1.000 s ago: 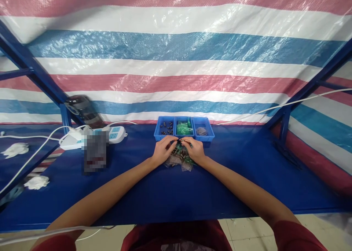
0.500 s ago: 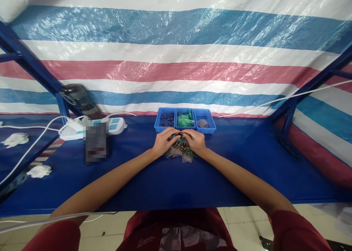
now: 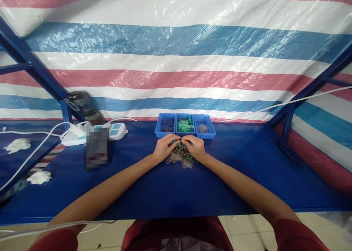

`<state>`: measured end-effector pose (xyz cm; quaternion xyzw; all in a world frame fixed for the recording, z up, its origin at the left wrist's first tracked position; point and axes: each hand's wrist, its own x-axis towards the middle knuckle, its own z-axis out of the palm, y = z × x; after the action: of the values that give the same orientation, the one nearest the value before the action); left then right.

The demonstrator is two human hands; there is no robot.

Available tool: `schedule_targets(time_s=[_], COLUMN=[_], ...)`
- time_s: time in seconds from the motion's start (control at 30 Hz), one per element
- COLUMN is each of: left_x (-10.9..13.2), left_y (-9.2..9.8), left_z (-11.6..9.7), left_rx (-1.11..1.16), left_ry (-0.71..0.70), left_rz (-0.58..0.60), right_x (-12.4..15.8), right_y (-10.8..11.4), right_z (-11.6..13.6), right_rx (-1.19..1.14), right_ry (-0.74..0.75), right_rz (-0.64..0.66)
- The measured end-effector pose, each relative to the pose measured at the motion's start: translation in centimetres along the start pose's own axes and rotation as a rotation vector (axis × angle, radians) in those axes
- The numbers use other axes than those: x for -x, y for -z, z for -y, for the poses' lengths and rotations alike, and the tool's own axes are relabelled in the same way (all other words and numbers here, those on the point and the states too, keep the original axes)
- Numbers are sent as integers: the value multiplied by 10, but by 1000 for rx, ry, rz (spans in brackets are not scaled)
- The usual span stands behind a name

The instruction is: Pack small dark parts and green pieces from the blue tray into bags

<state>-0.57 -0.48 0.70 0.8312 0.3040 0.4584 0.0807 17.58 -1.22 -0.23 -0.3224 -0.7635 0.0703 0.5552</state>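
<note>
My left hand [image 3: 165, 147] and my right hand [image 3: 195, 147] meet fingertip to fingertip, both pinched closed around something small and dark that I cannot make out. Below them on the blue table [image 3: 176, 192] lies a loose pile of small brass-and-dark metal parts, green pieces and clear little plastic bags [image 3: 178, 158]. Just beyond my fingers stand three joined blue bins. Small dark metal parts are scattered in the left bin [image 3: 158, 130], green plastic pieces fill the middle bin [image 3: 186, 133], and clear flat pieces lie in the right bin [image 3: 206, 136].
At the left are a white power strip [image 3: 118, 131] with cables, a blurred-out dark item [image 3: 96, 148], a dark bottle [image 3: 86, 106] and crumpled white tissues [image 3: 40, 177]. Blue frame posts [image 3: 287, 117] flank the table. A striped plastic sheet [image 3: 178, 60] hangs behind.
The whole view has shifted, so the table and bins sit slightly lower. Both hands stay together above the pile, still pinching, with only slight finger movement.
</note>
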Motion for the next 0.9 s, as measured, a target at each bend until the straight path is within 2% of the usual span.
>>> schedule_targets(time_s=[0.33,0.47,0.57,0.6,0.73,0.77,0.9], left_x=[-8,-17,-30,-35,-47,-48,-42], left_y=[11,19,32,38,61,64,66], left_z=[-5,-1,2,2,-3,-6,-12], left_rx=[-56,-131,-228,-266,-307,-302,-283], left_ry=[211,259,277,298,343,350,401], left_rz=[-129,-64,102,197,701,780,957], right_x=[-3,-3,-2,-2,-2,-2,-3], right_y=[3,2,1,1,2,2,2], right_z=[5,4,3,2,3,3,3], right_rx=[14,18,19,20,22,20,15], right_ry=[-42,-53,-60,-64,-78,-80,-88], right_rz=[-13,-13,-8,-5,8,14,20])
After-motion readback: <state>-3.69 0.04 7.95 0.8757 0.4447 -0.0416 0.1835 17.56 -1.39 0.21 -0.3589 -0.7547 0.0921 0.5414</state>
